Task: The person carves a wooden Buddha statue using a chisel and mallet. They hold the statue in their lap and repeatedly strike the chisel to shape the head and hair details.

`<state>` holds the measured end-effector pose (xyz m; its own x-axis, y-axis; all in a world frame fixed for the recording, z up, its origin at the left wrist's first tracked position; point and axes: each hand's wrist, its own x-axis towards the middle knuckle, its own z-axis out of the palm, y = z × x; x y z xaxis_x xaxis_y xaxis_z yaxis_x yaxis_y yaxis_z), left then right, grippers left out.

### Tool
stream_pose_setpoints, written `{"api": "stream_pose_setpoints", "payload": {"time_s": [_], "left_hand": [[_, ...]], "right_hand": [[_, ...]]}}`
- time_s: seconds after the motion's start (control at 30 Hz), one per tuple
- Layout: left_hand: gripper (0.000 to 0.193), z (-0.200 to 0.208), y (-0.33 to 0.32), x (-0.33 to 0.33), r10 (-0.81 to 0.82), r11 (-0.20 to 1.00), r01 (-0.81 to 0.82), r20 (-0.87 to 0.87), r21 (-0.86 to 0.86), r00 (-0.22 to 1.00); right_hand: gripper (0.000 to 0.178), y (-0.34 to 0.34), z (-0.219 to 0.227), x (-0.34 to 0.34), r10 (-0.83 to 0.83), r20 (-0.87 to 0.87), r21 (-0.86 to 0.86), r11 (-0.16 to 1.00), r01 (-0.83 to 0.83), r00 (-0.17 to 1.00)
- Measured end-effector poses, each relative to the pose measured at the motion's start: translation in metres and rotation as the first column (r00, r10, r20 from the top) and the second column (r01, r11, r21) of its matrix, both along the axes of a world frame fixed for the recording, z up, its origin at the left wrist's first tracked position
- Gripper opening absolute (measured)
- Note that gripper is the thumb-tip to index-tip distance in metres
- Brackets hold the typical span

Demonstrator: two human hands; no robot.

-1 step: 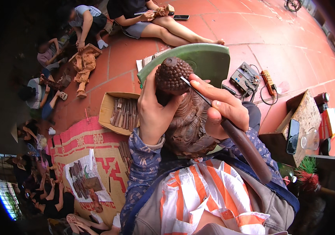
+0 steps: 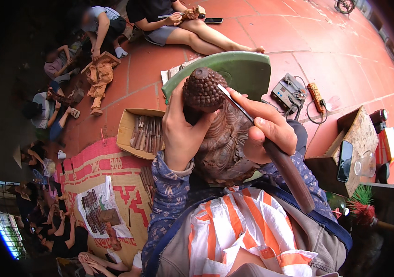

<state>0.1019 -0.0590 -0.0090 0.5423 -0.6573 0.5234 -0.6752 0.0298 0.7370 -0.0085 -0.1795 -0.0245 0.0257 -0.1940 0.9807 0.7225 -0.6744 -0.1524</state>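
Note:
A dark wooden Buddha statue (image 2: 224,145) stands upright against my lap, its head (image 2: 204,88) covered with rows of round curls. My left hand (image 2: 180,131) is closed around the left side and front of that head, steadying it. In my right hand (image 2: 270,131) is a carving chisel (image 2: 290,177) with a long dark handle, held between thumb and fingers. Its narrow metal blade points up and left, with the tip at the right edge of the curls. I cannot tell whether the tip touches the wood. The statue's face is hidden from above.
Behind the statue is a green plastic chair (image 2: 247,69). A cardboard box of chisels (image 2: 125,127) lies to the left, beside a patterned mat (image 2: 130,168) with more tools. To the right are a control box (image 2: 289,92), a power strip (image 2: 316,97) and a wooden box (image 2: 330,164). Other people sit carving nearby.
The chisel tip has shifted up and slightly right, from on the curls to their right edge. The handle's end has swung slightly left. My left hand and the statue keep their places.

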Motion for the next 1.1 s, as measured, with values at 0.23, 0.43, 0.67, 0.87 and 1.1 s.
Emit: {"api": "stream_pose_setpoints", "payload": {"time_s": [0.23,0.43,0.67,0.87,1.1], "left_hand": [[0.068,0.002,0.013,0.000,-0.009,0.982,0.010,0.009,-0.190,1.000],[0.053,0.040,0.041,-0.030,-0.321,0.905,0.380,0.282,-0.190,0.904],[0.043,0.026,0.051,-0.054,-0.367,0.842,0.197,-0.265,-0.502,0.892],[0.025,0.025,0.058,-0.049,-0.451,0.890,0.392,-0.321,-0.233,0.833],[0.027,0.041,0.048,-0.044,-0.251,0.918,0.135,-0.284,-0.373,0.925]], "right_hand": [[0.014,0.018,0.015,-0.035,0.283,-0.159,0.412,0.890,-0.197,0.946],[0.011,0.009,0.025,-0.063,0.335,-0.786,0.158,0.921,-0.355,0.519],[0.024,0.021,0.013,-0.053,0.259,-0.772,0.044,0.933,-0.357,0.581],[0.020,0.017,0.010,-0.054,0.294,-0.682,0.158,0.953,-0.258,0.670],[0.020,0.001,0.005,-0.045,0.179,-0.655,0.271,0.962,0.008,0.734]]}}
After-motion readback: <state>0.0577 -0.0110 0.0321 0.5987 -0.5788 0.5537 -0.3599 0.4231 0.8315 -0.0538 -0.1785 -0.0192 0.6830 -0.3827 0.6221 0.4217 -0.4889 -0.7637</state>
